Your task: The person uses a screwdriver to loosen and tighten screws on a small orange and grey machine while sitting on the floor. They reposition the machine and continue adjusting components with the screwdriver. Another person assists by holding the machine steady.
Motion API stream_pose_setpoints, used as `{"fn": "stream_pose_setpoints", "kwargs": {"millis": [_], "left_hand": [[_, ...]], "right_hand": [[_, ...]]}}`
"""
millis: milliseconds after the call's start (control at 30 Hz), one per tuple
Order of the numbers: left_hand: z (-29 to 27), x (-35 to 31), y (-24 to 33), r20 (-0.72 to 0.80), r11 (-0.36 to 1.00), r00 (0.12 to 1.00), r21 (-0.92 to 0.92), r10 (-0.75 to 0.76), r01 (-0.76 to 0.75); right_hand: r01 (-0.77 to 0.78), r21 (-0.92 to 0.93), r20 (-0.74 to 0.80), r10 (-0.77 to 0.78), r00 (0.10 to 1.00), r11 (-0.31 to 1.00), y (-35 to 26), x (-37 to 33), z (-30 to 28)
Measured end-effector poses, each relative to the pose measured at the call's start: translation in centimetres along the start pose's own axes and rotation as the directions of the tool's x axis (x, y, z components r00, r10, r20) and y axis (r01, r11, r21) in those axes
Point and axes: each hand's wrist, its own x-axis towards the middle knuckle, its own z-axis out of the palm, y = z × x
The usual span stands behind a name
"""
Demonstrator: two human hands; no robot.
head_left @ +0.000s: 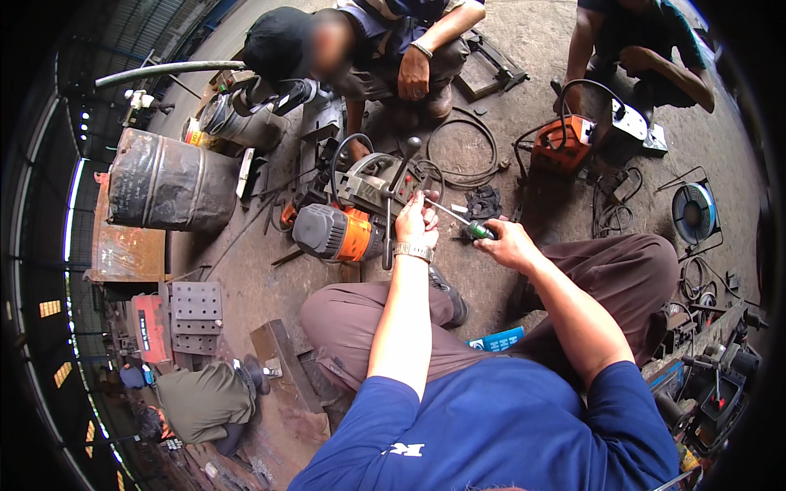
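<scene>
Right grip (pixel 511 244) is clamped on a green-handled screwdriver (pixel 481 231), its shaft reaching toward the left grip (pixel 417 219), whose hold I cannot tell. Screwdriver and hands are just beside an orange-and-black machine (pixel 355 236).

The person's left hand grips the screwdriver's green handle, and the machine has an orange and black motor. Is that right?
Wrong hand: the head view shows the right hand gripping the screwdriver's green handle. The machine does have an orange and black motor.
</scene>
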Motion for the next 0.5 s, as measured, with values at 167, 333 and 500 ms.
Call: {"fn": "stream_pose_setpoints", "kwargs": {"millis": [167,333,500], "left_hand": [[0.0,-0.2,0.1,0.02,0.998,0.999,-0.054,-0.032,0.033],[-0.3,0.1,-0.4,0.08,0.997,0.997,0.074,0.008,-0.014],[-1.3,0.2,-0.6,0.107,0.964,0.993,0.251,0.059,-0.084]], "right_hand": [[-0.091,0.099,0.065,0.085,0.994,0.991,0.2,0.2,0.0],[0.101,-0.077,-0.053,-0.106,0.993,0.992,2.0,0.7,0.1],[-0.238,0.346,0.19,0.181,0.965,0.908,-0.1,-0.1,-1.2]]}}
